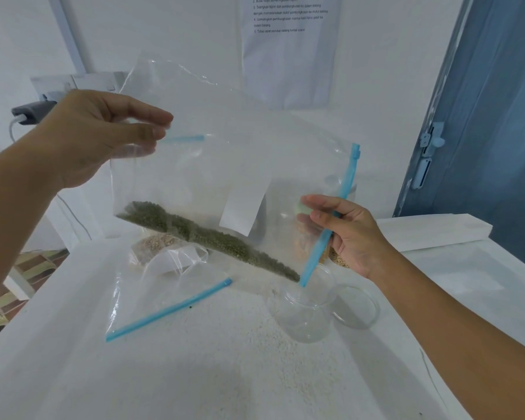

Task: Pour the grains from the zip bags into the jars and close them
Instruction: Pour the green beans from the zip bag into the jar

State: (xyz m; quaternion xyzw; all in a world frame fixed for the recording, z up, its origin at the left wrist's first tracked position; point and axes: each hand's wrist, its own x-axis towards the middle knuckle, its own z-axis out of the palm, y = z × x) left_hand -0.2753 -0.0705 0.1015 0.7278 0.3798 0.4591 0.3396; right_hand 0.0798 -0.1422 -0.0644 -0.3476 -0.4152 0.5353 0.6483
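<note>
Pouring step, just set up. We see the left hand (103, 137) pinching an upper corner of the bag (225, 165) between thumb and fingertips, while the right hand (343, 234) has its grip closed on the blue zip strip (340, 213) near the low end. The bag hangs tilted, its green grains (212, 237) banked along the bottom fold and sloping toward the zip's low corner, which sits at the mouth of the open jar (303, 313) on the tabletop (225, 359). The jar looks empty — no grains seem to have crossed yet. We judge the next move to call for lifting the left corner higher and keeping the mouth of the bag parted over the jar; whether the zip is open here we cannot tell. A lid (358, 307) lies just beside the jar, to the right. An empty bag (164, 298) lies near on the left, another bag of pale grain (155, 244) behind it — both in the sweep of a swinging bag. Foreground tabletop is bare.
</note>
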